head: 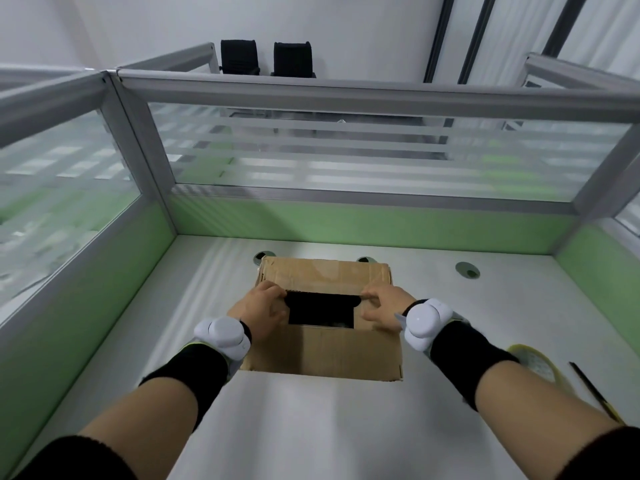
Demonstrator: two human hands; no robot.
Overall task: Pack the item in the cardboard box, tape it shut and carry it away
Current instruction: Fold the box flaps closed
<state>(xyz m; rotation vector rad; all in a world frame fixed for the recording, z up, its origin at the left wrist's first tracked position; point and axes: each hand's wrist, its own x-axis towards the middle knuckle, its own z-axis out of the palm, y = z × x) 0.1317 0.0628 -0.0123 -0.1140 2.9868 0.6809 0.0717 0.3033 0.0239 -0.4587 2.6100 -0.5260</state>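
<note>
A brown cardboard box (322, 355) stands on the white desk (311, 427), straight ahead of me. Its far flap (325, 275) is folded inward and its near flap lies toward me, leaving a dark gap in the middle. Nothing inside the gap can be made out. My left hand (259, 311) presses on the box's left side flap, fingertips at the edge of the far flap. My right hand (382, 306) does the same on the right side. Both wrists carry white trackers over black bands.
A roll of clear tape (535, 365) lies on the desk to the right, beside a dark, yellow-tipped tool (594, 393). Green and glass partitions (346, 220) wall the desk on three sides. Cable holes (467, 270) sit behind the box.
</note>
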